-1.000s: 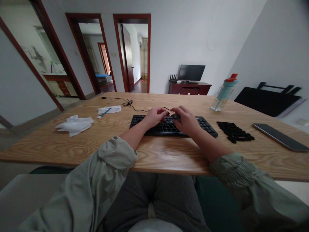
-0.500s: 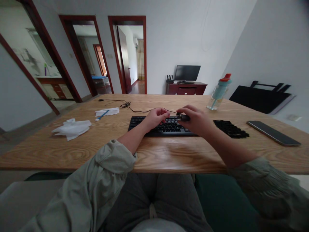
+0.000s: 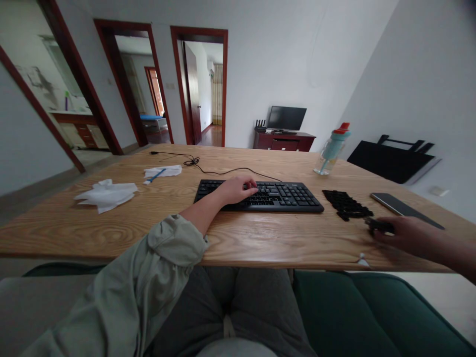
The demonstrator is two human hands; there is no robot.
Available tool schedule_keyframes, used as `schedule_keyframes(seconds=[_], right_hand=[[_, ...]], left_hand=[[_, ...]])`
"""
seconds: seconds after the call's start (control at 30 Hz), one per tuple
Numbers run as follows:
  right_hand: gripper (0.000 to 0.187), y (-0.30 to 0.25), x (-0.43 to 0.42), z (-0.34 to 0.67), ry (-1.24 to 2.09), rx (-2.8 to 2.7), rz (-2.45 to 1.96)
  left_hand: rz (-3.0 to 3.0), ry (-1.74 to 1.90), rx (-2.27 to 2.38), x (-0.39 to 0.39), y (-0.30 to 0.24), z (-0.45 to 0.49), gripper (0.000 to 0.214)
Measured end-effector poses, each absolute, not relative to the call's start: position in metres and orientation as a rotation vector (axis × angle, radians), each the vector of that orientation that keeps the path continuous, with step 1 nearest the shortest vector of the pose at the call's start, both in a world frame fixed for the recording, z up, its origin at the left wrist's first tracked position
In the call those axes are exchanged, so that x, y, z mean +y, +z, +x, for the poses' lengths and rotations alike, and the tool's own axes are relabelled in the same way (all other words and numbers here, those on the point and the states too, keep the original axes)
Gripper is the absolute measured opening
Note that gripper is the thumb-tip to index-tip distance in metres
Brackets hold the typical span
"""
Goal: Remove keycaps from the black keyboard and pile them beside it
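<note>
A black keyboard [image 3: 297,196] lies across the middle of the wooden table. My left hand [image 3: 238,189] rests over its left-centre part, fingers curled and thumb drawn to them; anything between them is hidden. Out to the right, near the table's front edge, my right hand [image 3: 403,232] is closed around a small dark tool [image 3: 381,226] with a metal-looking tip, slightly blurred. Just left of and beyond that tool, small black pieces [image 3: 345,203] that look like keycaps lie close together in rows.
A dark phone-like slab [image 3: 405,208] lies beside my right hand. A clear bottle with a red cap [image 3: 330,148] stands farther back. Crumpled white tissue [image 3: 107,195] and a blue brush-like stick [image 3: 158,174] on another tissue lie left. A thin cable [image 3: 230,172] runs behind the keyboard.
My right hand has moved from above the keyboard to the right, near the black pieces, with the dark tool still in it. My left hand has stayed over the keyboard.
</note>
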State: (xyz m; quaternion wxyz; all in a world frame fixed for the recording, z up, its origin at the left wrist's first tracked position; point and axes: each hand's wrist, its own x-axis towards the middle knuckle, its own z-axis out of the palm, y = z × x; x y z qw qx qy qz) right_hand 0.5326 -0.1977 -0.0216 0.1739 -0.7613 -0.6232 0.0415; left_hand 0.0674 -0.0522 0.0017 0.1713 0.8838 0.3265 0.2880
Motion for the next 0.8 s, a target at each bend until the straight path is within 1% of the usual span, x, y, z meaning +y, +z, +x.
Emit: schedule_keyframes(seconds=[0.07,0.17,0.37,0.6,0.67,0.8], right_hand=[[0.036,-0.028,-0.197,0.534,0.299,-1.792,-2.272],[0.037,-0.028,-0.193,0.525,0.266,-1.754,-2.295],[0.033,-0.022,-0.185,0.509,0.169,-1.85,-2.183],[0.046,-0.019,-0.186,0.507,0.144,-1.881,-2.062],[0.05,-0.013,-0.192,0.495,0.043,-1.825,-2.011],[0.052,0.006,-0.203,0.453,-0.287,-1.628,-1.808]], left_hand=[[2.526,0.815,0.923,-0.052,0.001,0.066,0.027],[2.539,0.824,0.912,-0.05,-0.001,0.065,0.029],[2.548,0.778,0.937,-0.051,0.0,0.065,0.029],[2.577,0.758,0.946,-0.052,0.003,0.064,0.031],[2.579,0.768,0.942,-0.052,0.002,0.065,0.03],[2.581,0.797,0.928,-0.05,0.0,0.064,0.029]])
